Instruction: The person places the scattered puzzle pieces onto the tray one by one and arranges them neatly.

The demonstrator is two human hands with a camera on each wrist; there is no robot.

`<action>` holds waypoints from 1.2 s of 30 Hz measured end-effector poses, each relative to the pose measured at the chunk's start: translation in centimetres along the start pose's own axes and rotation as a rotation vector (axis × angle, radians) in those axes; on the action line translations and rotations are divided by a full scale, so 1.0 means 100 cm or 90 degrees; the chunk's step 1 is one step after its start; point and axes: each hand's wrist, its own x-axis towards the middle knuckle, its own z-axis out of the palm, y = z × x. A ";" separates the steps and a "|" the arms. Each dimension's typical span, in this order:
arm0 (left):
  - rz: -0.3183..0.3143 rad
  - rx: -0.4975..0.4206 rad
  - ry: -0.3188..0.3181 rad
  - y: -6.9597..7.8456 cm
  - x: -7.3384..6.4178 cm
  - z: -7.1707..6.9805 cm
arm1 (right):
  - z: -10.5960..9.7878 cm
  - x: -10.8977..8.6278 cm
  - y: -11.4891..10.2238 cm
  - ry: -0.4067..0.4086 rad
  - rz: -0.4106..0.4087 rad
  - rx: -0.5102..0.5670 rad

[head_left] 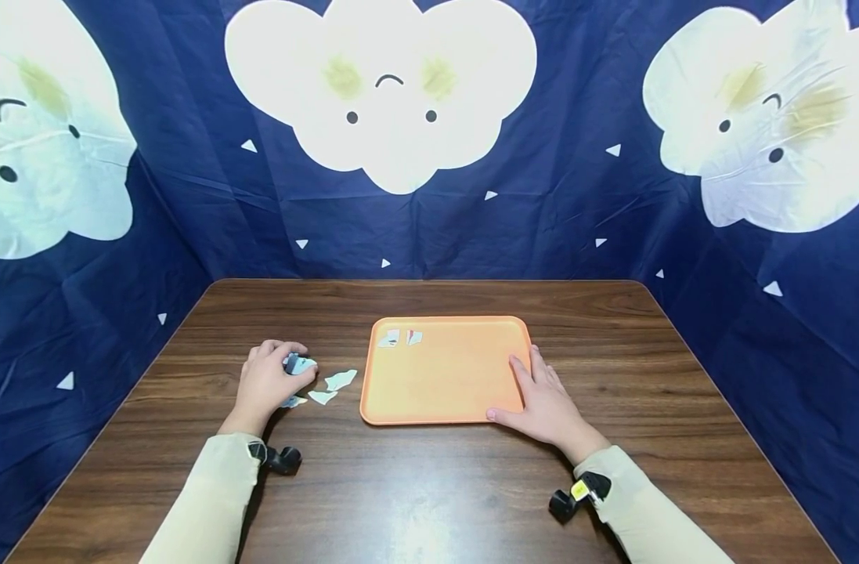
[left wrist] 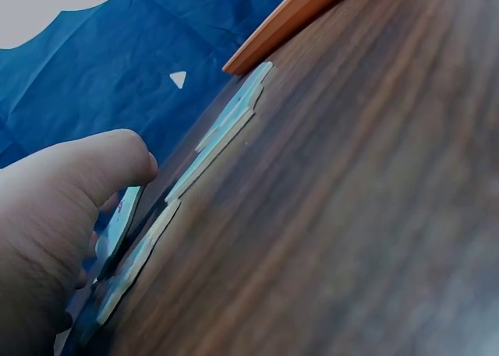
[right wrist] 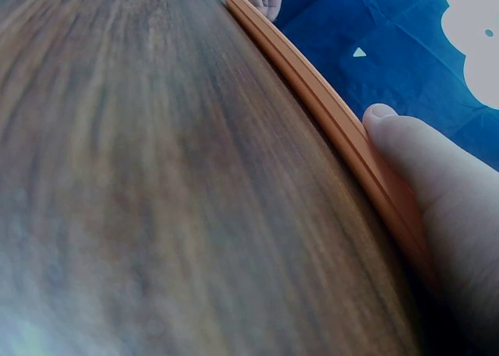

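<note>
My left hand (head_left: 267, 382) is at the left of the table, thumb and fingers curled about a light-blue flat puzzle piece (head_left: 301, 365). In the left wrist view that piece (left wrist: 122, 214) stands tilted behind the thumb. Close by lie loose pale-blue pieces with jagged edges: one piece (head_left: 341, 380) near the tray, another piece (head_left: 323, 397) before it, and one (head_left: 294, 402) partly under the hand. My right hand (head_left: 547, 403) rests spread on the right front corner of an orange tray (head_left: 450, 388), thumb on its front rim. Two small pieces (head_left: 390, 338) lie in the tray's back left corner.
A brown wood-grain table (head_left: 415, 478) carries everything. Dark blue cloth (head_left: 577, 227) with white clouds and small triangles hangs behind and at both sides. Each sleeved wrist wears a small black camera, such as the left camera (head_left: 284, 460).
</note>
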 end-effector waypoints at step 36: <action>0.028 -0.051 0.001 0.086 0.029 0.018 | -0.005 -0.003 -0.005 0.002 -0.002 0.016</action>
